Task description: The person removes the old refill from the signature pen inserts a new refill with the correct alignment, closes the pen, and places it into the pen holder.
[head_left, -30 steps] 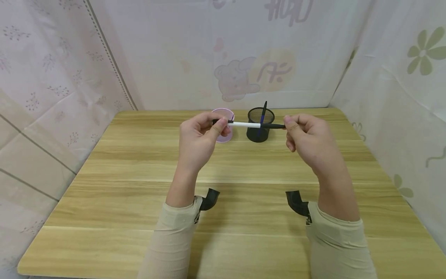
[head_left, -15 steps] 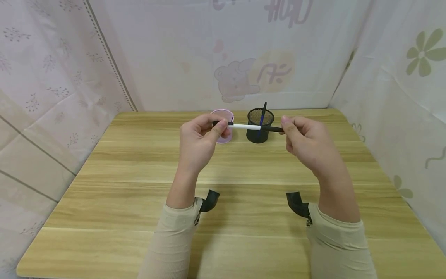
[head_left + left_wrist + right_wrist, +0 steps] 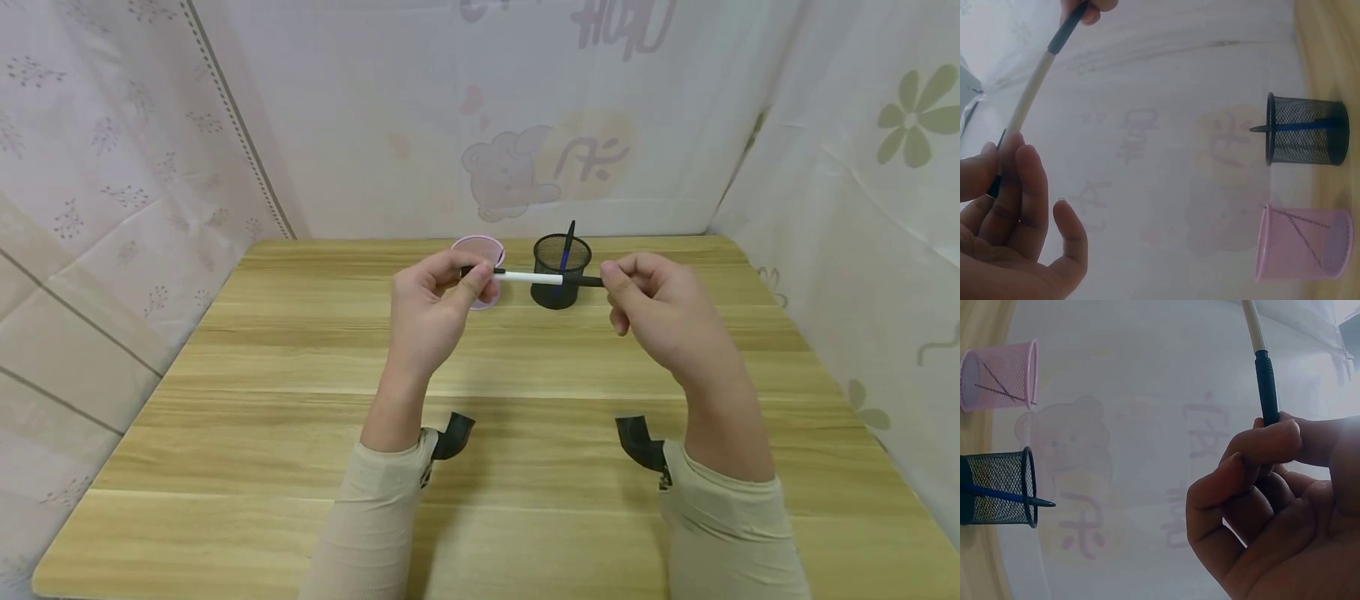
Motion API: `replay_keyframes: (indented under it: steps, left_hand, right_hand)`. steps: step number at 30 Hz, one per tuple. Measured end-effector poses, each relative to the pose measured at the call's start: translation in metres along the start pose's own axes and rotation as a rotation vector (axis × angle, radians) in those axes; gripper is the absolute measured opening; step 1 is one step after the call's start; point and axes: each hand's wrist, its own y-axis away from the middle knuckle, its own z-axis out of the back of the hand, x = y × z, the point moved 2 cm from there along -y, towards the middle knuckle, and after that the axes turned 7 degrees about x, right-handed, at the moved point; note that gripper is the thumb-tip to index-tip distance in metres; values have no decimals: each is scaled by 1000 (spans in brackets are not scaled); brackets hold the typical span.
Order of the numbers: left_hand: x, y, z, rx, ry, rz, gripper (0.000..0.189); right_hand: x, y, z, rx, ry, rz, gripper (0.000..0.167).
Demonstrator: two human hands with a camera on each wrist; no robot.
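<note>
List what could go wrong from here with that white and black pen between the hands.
1. The white and black pen might slip and drop, since the left hand and right hand pinch it only near its ends.
2. The black cup and pink cup stand close together, so a careless reach could knock one into the other.
3. The blue pen sticks out above the black cup's rim and could get bumped.
</note>
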Motion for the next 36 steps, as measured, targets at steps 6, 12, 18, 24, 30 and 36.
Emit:
replay_keyframes:
  steps: [6,12,18,24,30,36]
  left_hand:
    - [2,-1,-1,-3,10,-9,9]
    - [4,-1,-2,-7,3,0,9]
    - [6,0,-4,0,2,5,9]
    - [8,1,-4,0,-7,7,10]
    - [10,2,-5,-11,-12,10,11]
    - [12,3,-5,-39,7,29,12]
  right_hand:
    - [-1,1,0,-21,9,30,29]
    - [-4,0,-1,-18,4,38,27]
    - [-8,0,-1,-20,-3,49,26]
    - [-10,0,-1,-44,-18,65,22]
    - [-11,0,-2,-66,-45,73,18]
    - [-12,-1,-4,-109,-99,93,7]
